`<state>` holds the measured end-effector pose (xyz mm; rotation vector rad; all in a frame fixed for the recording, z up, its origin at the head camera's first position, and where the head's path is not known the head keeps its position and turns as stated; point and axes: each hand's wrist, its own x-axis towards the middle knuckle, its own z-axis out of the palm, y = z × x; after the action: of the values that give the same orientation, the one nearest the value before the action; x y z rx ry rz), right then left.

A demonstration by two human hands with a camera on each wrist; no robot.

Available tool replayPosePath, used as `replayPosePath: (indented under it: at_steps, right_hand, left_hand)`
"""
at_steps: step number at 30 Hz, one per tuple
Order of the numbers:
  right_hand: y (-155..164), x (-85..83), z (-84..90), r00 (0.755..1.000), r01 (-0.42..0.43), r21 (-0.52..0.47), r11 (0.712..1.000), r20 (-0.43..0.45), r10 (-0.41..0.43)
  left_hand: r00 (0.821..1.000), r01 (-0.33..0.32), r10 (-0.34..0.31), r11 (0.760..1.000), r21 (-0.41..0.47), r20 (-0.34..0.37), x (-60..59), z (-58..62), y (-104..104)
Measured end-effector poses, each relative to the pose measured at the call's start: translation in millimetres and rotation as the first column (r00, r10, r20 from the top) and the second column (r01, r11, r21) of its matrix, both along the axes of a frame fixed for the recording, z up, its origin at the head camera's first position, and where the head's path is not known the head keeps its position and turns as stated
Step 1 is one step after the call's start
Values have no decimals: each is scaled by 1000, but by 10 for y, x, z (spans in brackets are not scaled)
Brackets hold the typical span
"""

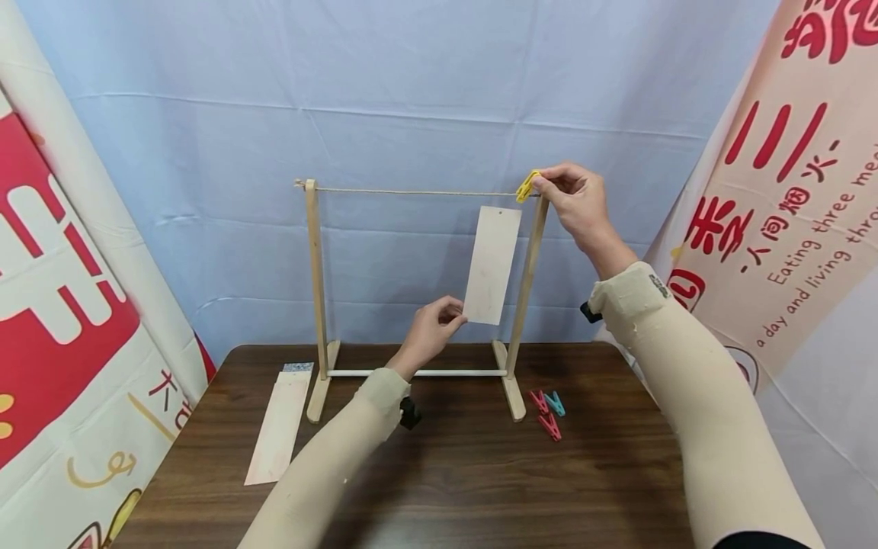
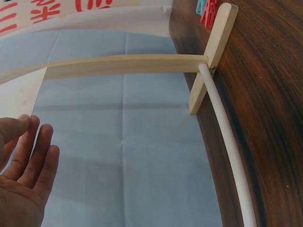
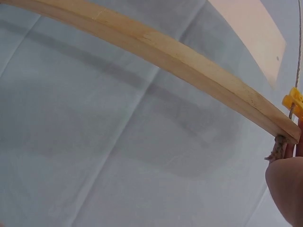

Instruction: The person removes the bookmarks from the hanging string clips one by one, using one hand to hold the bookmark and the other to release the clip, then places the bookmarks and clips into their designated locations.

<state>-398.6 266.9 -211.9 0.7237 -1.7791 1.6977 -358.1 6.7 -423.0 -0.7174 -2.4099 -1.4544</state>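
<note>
Dark wood tabletop (image 1: pixel 466 480). Spare card (image 1: pixel 277 431) lying flat at left; red and teal pegs (image 1: pixel 547 412) at right. Blue backdrop (image 1: pixel 411 91) behind.

Your inventory by colour: yellow clothespin (image 1: pixel 527 185); pale cream card (image 1: pixel 491 264); light natural-wood rack (image 1: pixel 317 290) with a white bottom rod (image 1: pixel 418 373); red clothespins (image 1: pixel 546 415) and one teal clothespin (image 1: pixel 555 403); dark brown woodgrain table (image 1: pixel 466 473); pale blue backdrop (image 1: pixel 411 99).
</note>
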Motion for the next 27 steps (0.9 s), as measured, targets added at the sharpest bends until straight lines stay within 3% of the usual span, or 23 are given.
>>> replayPosePath:
  at_steps: [27]
  right_hand:
    - [50, 80, -11, 996, -60, 20, 998, -65, 61]
  left_hand:
    - [999, -39, 39, 999, 7, -5, 58, -151, -170]
